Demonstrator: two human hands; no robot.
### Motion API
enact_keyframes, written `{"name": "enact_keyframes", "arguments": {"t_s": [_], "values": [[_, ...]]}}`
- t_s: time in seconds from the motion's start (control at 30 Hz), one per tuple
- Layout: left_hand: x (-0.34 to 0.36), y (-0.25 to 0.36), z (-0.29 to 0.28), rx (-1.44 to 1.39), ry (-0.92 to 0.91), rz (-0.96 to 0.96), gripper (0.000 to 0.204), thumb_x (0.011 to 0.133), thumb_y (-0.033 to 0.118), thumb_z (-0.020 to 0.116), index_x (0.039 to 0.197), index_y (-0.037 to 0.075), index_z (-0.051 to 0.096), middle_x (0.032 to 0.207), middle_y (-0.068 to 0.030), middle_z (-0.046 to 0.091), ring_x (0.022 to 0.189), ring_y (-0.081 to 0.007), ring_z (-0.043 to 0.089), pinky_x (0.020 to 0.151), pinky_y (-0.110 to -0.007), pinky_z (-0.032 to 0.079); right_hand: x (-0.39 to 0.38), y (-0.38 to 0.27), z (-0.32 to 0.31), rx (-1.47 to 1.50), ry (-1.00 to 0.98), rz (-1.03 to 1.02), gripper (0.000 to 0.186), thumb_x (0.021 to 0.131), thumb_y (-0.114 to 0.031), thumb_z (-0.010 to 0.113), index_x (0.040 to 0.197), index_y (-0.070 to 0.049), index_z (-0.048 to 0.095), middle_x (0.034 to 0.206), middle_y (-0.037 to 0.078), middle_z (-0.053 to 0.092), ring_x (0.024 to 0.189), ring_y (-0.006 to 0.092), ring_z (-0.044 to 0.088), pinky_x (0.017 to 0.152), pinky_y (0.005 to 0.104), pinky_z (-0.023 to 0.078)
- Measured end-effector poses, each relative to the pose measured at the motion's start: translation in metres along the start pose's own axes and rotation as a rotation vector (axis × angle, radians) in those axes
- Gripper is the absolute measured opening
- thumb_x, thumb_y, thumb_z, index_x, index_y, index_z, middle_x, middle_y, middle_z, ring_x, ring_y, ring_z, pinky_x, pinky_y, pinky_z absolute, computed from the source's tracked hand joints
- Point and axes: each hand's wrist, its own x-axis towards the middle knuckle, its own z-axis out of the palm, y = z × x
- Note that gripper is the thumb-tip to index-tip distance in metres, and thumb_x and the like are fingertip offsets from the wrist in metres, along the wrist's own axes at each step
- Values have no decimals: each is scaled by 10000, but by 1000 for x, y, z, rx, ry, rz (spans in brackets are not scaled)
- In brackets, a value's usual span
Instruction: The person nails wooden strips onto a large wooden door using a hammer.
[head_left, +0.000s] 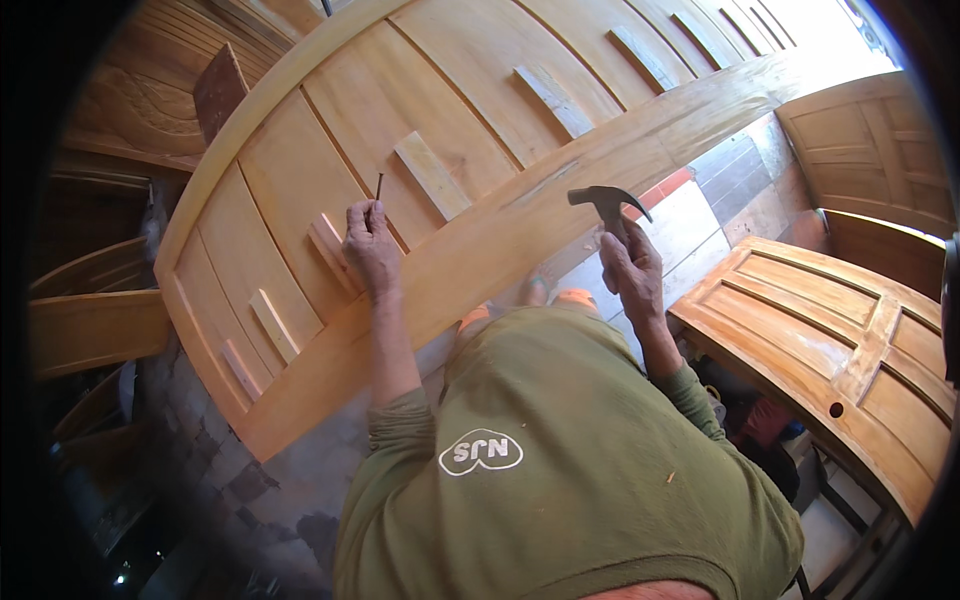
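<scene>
Closed in a pinch, my left hand (pixel 371 248) holds a dark nail (pixel 379 186) upright by its lower part. My right hand (pixel 634 272) grips a claw hammer (pixel 608 197) close below its head, and the claw curves toward the right. Both hands are above the near side of a large light-wood panel (pixel 560 190), which has dark grooves between its boards. A small wood block (pixel 334 250) lies just left of my left hand. Another block (pixel 433 176), paler and longer, is to the right of that hand.
More small blocks (pixel 275 325) lie in a row along the panel. To the right, a brown paneled door (pixel 820 330) rests raised off the floor, with another door (pixel 870 145) behind it. Curved wooden pieces (pixel 95 325) are stacked at the left. Floor tiles (pixel 720 185) show between.
</scene>
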Motion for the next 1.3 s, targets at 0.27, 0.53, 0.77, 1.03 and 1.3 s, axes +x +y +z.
{"name": "enact_keyframes", "arguments": {"t_s": [0.27, 0.53, 0.77, 1.03, 1.3], "values": [[-3, 8, 1, 45, -121, 255, 91, 1022, 148, 733, 1015, 57, 724, 894, -105, 736, 848, -249, 708, 744, -382, 564, 13, -4, -33, -374, -38, -148, 460, 1043, -152, 720, 1474, -38, 606, 905, 12, 695, 708, 82, 625, 636, 268, 494], [0, 15, 2, 147, -239, 389, 80, 976, 158, 754, 969, 91, 713, 943, -99, 740, 911, -338, 696, 855, -439, 546, 18, -1, -2, -565, -110, -323, 431, 1035, -113, 700, 1448, -18, 625, 951, 9, 688, 822, 81, 596, 748, 280, 523], [0, 10, 2, 115, -199, 464, 98, 939, 131, 798, 966, 74, 723, 931, -111, 748, 889, -324, 709, 807, -445, 557, 35, -7, 28, -617, -157, -421, 424, 1028, -180, 729, 1417, -33, 643, 1043, 125, 767, 881, 203, 704, 793, 345, 564], [0, 7, 2, 51, -239, 452, 38, 977, 111, 717, 957, 80, 724, 962, -112, 753, 907, -341, 706, 850, -441, 554, 61, -7, 113, -753, -216, -607, 375, 1027, -278, 746, 1323, -62, 667, 934, 222, 754, 791, 417, 745, 678, 475, 579], [2, 10, 0, 65, -242, 442, 61, 998, 128, 696, 952, 95, 720, 954, -118, 742, 892, -357, 694, 822, -443, 551, 82, 15, 133, -890, -279, -644, 286, 1043, -265, 714, 1256, -89, 638, 833, 205, 715, 723, 426, 709, 614, 516, 547]]}}
